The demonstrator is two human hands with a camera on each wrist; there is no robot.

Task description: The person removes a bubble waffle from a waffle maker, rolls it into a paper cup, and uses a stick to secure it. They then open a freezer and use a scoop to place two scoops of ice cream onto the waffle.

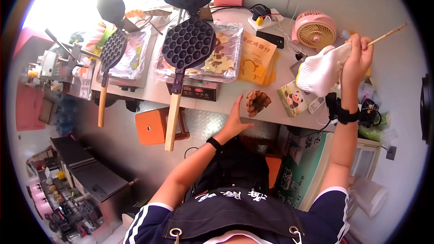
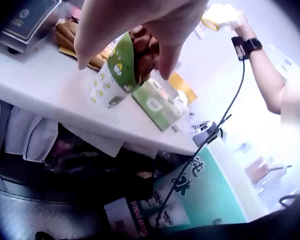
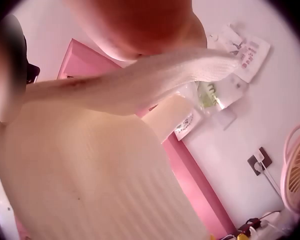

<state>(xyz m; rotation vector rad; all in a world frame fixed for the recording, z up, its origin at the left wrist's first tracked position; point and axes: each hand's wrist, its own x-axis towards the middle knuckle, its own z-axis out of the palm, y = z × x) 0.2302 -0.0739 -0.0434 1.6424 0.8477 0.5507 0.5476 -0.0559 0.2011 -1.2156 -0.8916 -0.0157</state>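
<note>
A brown bubble waffle stands near the table's front edge, wrapped in a green and white paper cone. My left hand is beside it, with thumb and forefinger spread apart. In the left wrist view the fingers and thumb come down on either side of the cone. My right hand is raised at the right, gripping a white knit glove and a thin wooden stick that points out to the right. The glove fills much of the right wrist view.
A round-celled waffle iron stands open on the table, its wooden handle past the front edge; a second iron is to its left. Yellow paper bags, a panda-printed box, a phone and a pink fan are nearby.
</note>
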